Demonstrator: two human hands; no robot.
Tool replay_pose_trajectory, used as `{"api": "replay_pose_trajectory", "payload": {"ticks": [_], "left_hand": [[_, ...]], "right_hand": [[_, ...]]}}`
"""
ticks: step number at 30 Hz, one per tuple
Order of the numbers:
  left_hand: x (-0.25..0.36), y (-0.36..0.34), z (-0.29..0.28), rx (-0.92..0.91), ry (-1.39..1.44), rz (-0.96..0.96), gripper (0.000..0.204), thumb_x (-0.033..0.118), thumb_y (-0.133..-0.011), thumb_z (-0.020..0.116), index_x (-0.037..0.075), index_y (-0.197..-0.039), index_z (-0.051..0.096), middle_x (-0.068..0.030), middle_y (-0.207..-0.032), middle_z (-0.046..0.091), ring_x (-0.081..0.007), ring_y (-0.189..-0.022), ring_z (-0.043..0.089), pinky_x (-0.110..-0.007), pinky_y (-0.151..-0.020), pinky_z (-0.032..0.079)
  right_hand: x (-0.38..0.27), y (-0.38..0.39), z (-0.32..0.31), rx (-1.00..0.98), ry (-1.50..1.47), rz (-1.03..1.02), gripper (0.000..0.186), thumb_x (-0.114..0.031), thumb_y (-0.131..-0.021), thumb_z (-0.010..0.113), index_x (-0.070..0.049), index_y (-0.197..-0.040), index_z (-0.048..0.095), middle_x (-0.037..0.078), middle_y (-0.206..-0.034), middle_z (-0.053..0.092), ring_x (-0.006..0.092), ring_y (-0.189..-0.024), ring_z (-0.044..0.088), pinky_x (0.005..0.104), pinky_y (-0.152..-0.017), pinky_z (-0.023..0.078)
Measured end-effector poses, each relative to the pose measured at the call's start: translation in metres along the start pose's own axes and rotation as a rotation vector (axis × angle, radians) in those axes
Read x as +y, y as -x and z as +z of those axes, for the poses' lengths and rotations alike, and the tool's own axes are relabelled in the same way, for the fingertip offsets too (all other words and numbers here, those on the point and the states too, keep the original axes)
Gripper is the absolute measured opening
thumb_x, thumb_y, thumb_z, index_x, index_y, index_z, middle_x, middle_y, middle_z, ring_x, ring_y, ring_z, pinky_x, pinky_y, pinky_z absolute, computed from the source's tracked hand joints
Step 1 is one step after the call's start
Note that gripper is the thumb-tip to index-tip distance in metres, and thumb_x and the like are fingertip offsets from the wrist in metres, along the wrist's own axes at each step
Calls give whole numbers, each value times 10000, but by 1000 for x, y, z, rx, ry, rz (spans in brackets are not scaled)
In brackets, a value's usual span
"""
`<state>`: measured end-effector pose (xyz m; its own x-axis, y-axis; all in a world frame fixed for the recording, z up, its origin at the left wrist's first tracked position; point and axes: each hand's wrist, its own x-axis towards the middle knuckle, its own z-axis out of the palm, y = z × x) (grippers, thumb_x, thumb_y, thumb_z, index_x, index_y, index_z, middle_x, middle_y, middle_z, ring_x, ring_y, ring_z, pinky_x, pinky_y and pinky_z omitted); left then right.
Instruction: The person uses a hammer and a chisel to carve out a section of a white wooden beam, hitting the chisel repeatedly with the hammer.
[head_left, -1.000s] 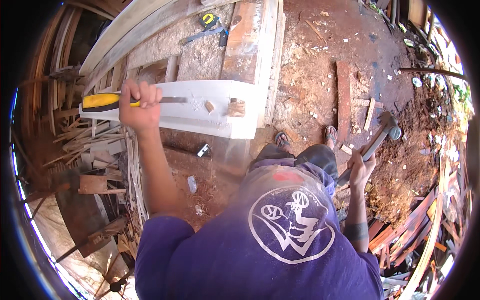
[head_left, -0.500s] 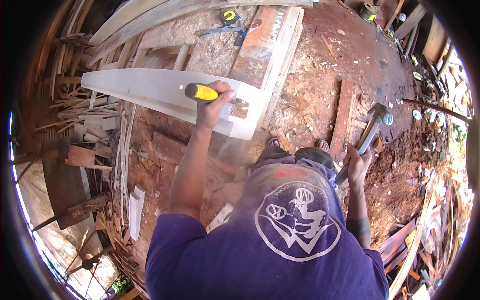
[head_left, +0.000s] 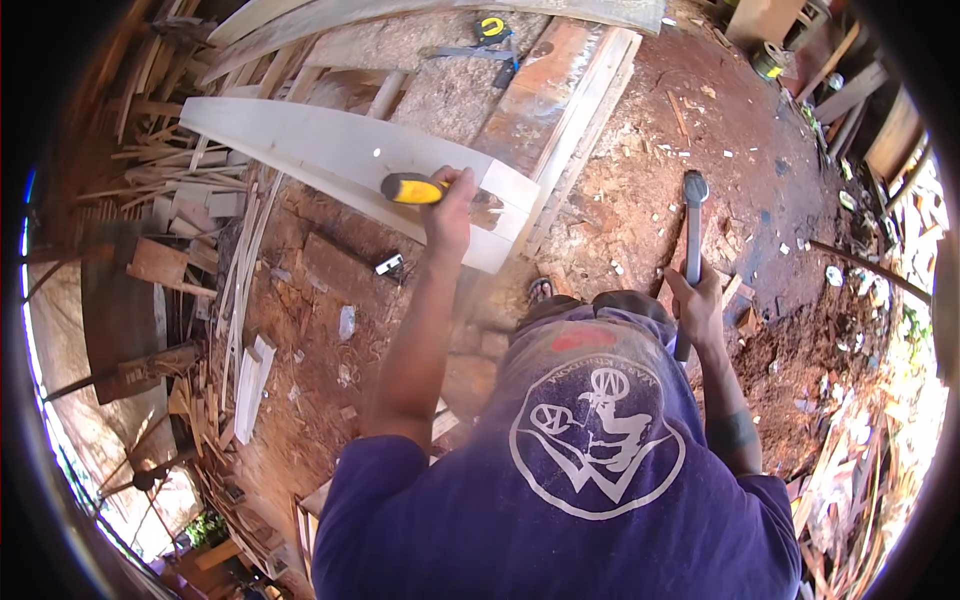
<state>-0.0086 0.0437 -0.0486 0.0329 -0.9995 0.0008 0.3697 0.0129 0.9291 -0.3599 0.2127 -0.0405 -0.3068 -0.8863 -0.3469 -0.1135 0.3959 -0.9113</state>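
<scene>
A chisel [head_left: 413,188] with a yellow and black handle is gripped in my left hand [head_left: 450,218], fingers wrapped round it. That hand is over the near end of a long pale wooden beam [head_left: 290,140], beside a rough-cut recess [head_left: 487,210] in its face. The chisel's blade is mostly hidden by the hand. On the right, my right hand [head_left: 702,305] is closed round the handle of a hammer [head_left: 694,235]. The hammer's head points away from me, above the ground and apart from the beam.
Thick boards [head_left: 560,90] lie beyond the beam. A yellow and black tape measure [head_left: 491,29] and a square [head_left: 475,53] rest past it. Scrap wood [head_left: 170,180] piles up at left, with offcuts [head_left: 850,480] at lower right. Chips litter the brown ground [head_left: 650,130].
My right hand has swung the hammer leftward, so its head now points straight ahead. The left hand still grips the chisel by the recess. The whole view has shifted slightly.
</scene>
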Motion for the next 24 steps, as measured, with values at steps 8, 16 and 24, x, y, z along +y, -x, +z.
{"api": "replay_pose_trajectory", "payload": {"ticks": [8,16,24], "left_hand": [[35,2,-15,-12,392,94,371,126,-961,492,142,-637,312,28,-550,290,-106,-496,219,-314,-549,253],[-6,4,10,77,-138,226,279,74,-887,657,60,-672,480,24,-642,482,-80,-610,447,-259,-602,357],[-3,1,26,67,-290,238,297,54,-886,648,64,-649,468,19,-604,461,-88,-580,443,-275,-574,356]], "right_hand": [[-25,-18,-1,-93,-19,-49,208,-127,-920,664,-74,-793,507,-20,-571,486,76,-464,470,272,-423,374],[-29,-11,-11,-105,6,-61,197,-123,-916,664,-81,-807,504,-24,-602,482,65,-469,438,269,-423,353],[-68,-20,-3,-115,511,-348,234,-168,-894,696,-3,-858,533,86,-626,547,211,-546,552,406,-528,428]]}}
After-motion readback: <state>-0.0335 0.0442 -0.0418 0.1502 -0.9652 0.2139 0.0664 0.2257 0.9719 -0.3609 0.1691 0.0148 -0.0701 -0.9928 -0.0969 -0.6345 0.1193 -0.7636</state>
